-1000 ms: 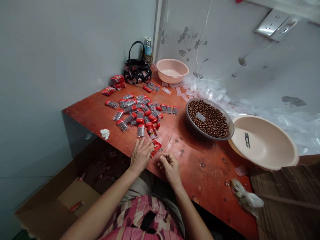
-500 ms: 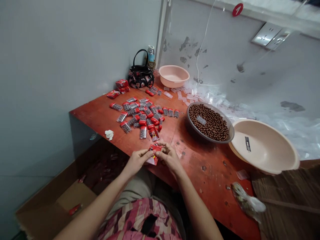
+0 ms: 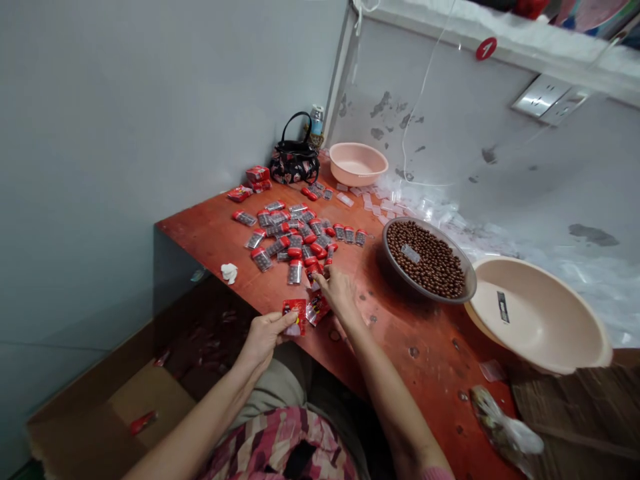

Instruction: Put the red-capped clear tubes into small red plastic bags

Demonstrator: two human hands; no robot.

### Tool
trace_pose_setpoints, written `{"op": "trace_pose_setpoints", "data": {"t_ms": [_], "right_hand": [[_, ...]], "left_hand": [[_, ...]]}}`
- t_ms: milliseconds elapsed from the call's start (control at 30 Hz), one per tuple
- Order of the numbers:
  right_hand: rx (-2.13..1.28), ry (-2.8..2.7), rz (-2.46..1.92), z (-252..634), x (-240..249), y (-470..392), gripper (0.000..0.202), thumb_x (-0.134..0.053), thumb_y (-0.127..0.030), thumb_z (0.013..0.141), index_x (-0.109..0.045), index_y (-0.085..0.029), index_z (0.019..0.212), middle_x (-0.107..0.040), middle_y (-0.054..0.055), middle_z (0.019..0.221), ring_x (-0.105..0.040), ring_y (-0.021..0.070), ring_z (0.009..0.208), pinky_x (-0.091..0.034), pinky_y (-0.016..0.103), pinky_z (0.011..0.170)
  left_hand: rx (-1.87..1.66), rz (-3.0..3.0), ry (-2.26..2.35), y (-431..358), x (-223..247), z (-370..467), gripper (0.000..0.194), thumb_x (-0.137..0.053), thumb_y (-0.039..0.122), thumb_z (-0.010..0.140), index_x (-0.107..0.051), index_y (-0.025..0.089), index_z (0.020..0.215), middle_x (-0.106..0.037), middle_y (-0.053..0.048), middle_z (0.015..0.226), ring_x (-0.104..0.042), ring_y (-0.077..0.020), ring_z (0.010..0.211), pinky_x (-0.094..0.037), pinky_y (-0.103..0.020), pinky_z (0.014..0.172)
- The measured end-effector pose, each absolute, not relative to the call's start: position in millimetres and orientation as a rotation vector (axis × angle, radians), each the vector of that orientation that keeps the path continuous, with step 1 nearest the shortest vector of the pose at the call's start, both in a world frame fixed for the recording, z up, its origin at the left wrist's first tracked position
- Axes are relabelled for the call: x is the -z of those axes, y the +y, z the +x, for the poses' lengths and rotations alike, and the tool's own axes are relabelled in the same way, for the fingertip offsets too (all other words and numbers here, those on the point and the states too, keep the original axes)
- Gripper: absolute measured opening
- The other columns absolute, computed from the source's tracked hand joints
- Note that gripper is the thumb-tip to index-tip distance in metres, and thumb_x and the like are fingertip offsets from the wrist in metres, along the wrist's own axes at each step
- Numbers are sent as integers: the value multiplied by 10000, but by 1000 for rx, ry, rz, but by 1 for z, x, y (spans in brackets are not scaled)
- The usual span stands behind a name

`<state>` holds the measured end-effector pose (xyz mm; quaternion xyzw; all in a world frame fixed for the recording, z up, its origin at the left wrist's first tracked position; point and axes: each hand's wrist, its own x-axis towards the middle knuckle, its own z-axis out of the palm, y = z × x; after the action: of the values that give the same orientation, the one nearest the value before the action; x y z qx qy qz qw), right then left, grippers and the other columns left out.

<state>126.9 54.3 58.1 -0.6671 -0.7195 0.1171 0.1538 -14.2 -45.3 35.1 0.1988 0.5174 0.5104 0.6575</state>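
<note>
My left hand [image 3: 265, 335] pinches a flat red printed packet [image 3: 294, 308] between thumb and fingers at the table's front edge. My right hand [image 3: 339, 291] reaches to the near side of a pile of small clear containers with red caps [image 3: 295, 241], which hold dark balls. Its thumb and forefinger are slightly apart beside a red printed packet [image 3: 313, 269] at the edge of the pile; the other fingers are partly hidden. Another red packet [image 3: 317, 308] lies on the table between my hands.
A grey bowl of brown balls [image 3: 430, 261] stands right of the pile, beside a large beige basin [image 3: 560, 313]. Behind are a pink basin [image 3: 357, 163], a black handbag [image 3: 295, 163] and clear plastic pieces [image 3: 450, 220]. A cardboard box [image 3: 150, 400] sits below the table [image 3: 200, 223].
My hands have parted. The left keeps the red packet and has moved slightly left; the right has let go of it and reached forward to the pile. The view has shifted a little.
</note>
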Motion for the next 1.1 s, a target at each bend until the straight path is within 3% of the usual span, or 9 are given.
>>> {"op": "trace_pose_setpoints", "data": {"t_ms": [200, 333, 433, 567, 800, 867, 967, 1100], "right_hand": [[-120, -2556, -1481, 98, -65, 64, 250, -335, -182, 863, -534, -216, 1012, -586, 62, 995, -491, 195, 936, -362, 280, 721], [-47, -2541, -1611, 78, -65, 69, 298, -361, -342, 856, -574, -148, 932, -590, 126, 900, -484, 249, 888, -376, 339, 708], [-48, -2426, -1761, 67, -59, 69, 364, -492, -424, 766, -581, -111, 928, -569, 161, 916, -469, 282, 907, -385, 359, 697], [-150, -2374, -1821, 66, -56, 66, 332, -578, -382, 696, -605, -116, 891, -541, 163, 966, -460, 290, 923, -388, 368, 703], [-211, -2079, -1429, 99, -71, 18, 156, -536, -309, 760, -592, -180, 826, -437, 106, 1215, -375, 254, 1095, -303, 395, 878], [-324, -1970, -1378, 109, -73, -5, 159, -510, -306, 779, -583, -191, 862, -484, 97, 1165, -431, 233, 1043, -337, 364, 848], [-596, -1886, -1391, 118, -67, -36, 179, -477, -310, 798, -570, -209, 912, -608, 50, 872, -542, 183, 769, -396, 291, 690], [-788, -1732, -1472, 120, -56, -55, 196, -476, -344, 798, -570, -206, 900, -610, 7, 719, -545, 156, 632, -385, 249, 603]], "left_hand": [[-1201, 242, 1166, -50, -28, -26, 171, -716, 217, 572, -609, 85, 587, -609, -48, 546, -562, -112, 473, -486, -221, 481], [-1353, 79, 1118, -48, -27, -36, 66, -653, 138, 650, -598, 101, 651, -614, -29, 590, -588, -112, 513, -512, -219, 492], [-1454, -19, 1071, -44, -29, -41, 10, -599, 111, 699, -592, 111, 693, -620, -25, 609, -620, -136, 563, -532, -242, 527], [-1518, -97, 1006, -38, -33, -46, 22, -584, 113, 717, -588, 118, 739, -633, -31, 635, -645, -173, 643, -541, -271, 583], [-1515, -183, 960, -31, -34, -44, 80, -588, 129, 721, -591, 143, 800, -647, -35, 694, -646, -176, 673, -535, -298, 610], [-1508, -202, 937, -28, -35, -38, 62, -588, 126, 721, -590, 145, 781, -641, -29, 675, -642, -163, 640, -534, -292, 601], [-1467, -230, 926, -22, -38, -25, 37, -593, 141, 720, -591, 147, 757, -632, -20, 640, -624, -139, 560, -528, -262, 540], [-1410, -233, 889, -17, -45, -9, 63, -608, 195, 712, -592, 148, 750, -634, -26, 631, -617, -146, 543, -523, -262, 514]]}}
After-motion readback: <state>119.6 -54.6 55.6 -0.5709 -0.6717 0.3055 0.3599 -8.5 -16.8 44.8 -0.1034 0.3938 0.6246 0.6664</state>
